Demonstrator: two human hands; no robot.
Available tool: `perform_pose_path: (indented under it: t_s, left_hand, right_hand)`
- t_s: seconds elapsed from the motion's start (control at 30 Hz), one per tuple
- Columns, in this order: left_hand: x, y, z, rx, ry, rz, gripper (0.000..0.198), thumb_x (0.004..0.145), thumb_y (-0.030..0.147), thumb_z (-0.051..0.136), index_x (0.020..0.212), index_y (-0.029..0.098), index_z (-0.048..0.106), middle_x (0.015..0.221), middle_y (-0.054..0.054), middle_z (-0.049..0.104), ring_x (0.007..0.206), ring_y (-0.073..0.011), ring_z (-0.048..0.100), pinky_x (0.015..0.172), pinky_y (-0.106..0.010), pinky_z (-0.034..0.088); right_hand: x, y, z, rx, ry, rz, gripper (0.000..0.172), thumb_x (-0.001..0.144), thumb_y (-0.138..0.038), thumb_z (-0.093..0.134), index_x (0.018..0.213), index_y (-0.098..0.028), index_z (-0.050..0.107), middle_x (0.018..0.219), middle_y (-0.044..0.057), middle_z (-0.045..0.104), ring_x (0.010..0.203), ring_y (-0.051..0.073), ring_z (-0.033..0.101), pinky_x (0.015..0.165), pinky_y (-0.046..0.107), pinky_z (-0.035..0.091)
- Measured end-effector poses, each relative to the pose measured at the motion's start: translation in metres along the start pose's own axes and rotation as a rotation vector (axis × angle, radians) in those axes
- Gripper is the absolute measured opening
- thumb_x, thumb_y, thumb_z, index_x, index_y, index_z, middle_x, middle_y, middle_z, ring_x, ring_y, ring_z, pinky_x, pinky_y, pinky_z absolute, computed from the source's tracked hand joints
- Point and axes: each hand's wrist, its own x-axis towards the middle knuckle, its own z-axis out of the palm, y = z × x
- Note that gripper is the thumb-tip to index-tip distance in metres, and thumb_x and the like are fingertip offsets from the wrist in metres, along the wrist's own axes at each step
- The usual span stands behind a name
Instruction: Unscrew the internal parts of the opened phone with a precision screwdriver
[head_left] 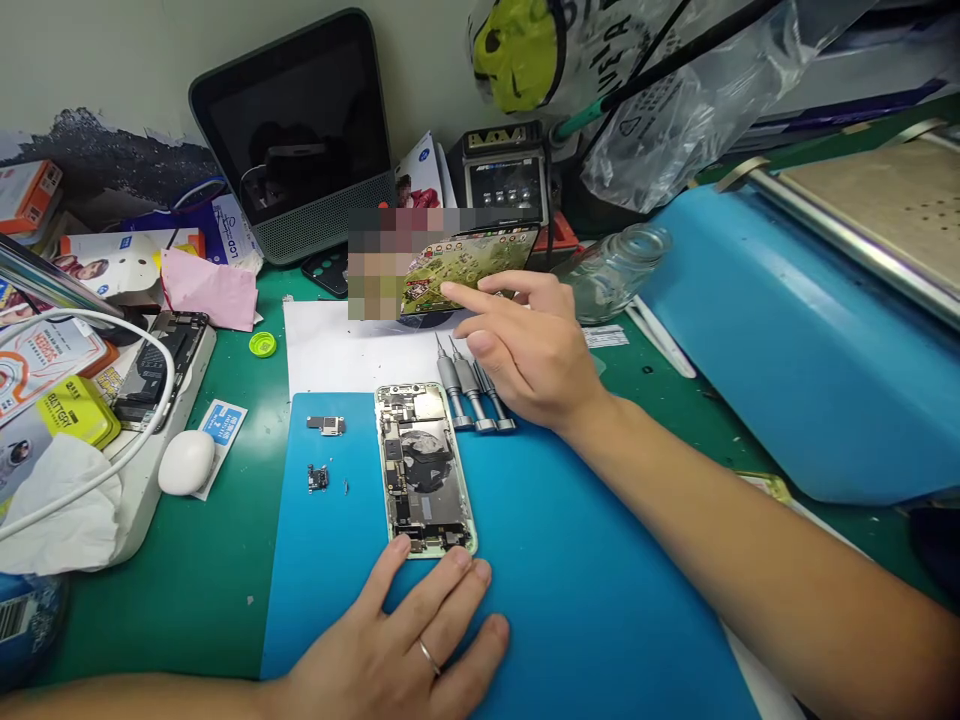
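Observation:
An opened phone [427,470] lies on the blue mat [585,590], its circuit board and inner parts exposed. The fingertips of my left hand [420,625], spread and wearing a ring, rest at the phone's bottom edge. My right hand [532,345] reaches over to a propped-up phone [472,265] with a colourful lit screen; the index finger is stretched out at that screen and no tool shows in the hand. Beneath the right hand lie several grey screwdrivers [466,390]. Left of the opened phone are a small metal-shielded part [327,426] and a small black part [318,478].
A dark-screened smart display [292,130] stands at the back. On the left are a white earbud case [186,463], a green cap [262,345] and a looping white cable [161,350]. A glass jar [619,270] and a large blue machine [772,350] flank the right side.

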Motion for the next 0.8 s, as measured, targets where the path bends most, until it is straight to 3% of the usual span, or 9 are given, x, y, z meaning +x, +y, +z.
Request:
perform_pose_path:
  t_s: [0.23,0.43,0.8]
  left_hand:
    - [-0.0008,-0.0004,0.0012,0.003,-0.004,0.006,0.058,0.106,0.059,0.037,0.149,0.024,0.052,0.158,-0.009,0.045,0.147,-0.0298,0.032,0.114,-0.048,0.028]
    - [-0.0003,-0.0006,0.0003,0.0,-0.02,0.004,0.058,0.106,0.059,0.037,0.15,0.023,0.051,0.158,-0.009,0.044,0.147,-0.0293,0.032,0.114,-0.046,0.028]
    - [-0.0006,-0.0011,-0.0016,0.005,-0.028,0.008,0.058,0.106,0.058,0.035,0.151,0.024,0.051,0.159,-0.008,0.045,0.147,-0.0285,0.032,0.114,-0.046,0.029]
  right_hand:
    - [0.0001,0.0013,-0.001,-0.024,0.033,0.022,0.046,0.108,-0.04,0.034,0.093,-0.022,0.074,0.131,0.007,0.069,0.118,0.028,0.059,0.091,0.047,0.045]
    - [-0.0003,-0.001,0.0013,0.009,-0.022,-0.024,0.04,0.107,-0.039,0.038,0.112,-0.023,0.074,0.122,0.006,0.074,0.118,0.028,0.06,0.094,0.049,0.043]
    - [-0.0009,-0.0005,-0.0008,-0.003,0.016,0.061,0.042,0.106,-0.037,0.037,0.106,-0.022,0.076,0.12,0.008,0.075,0.115,0.03,0.062,0.09,0.049,0.046]
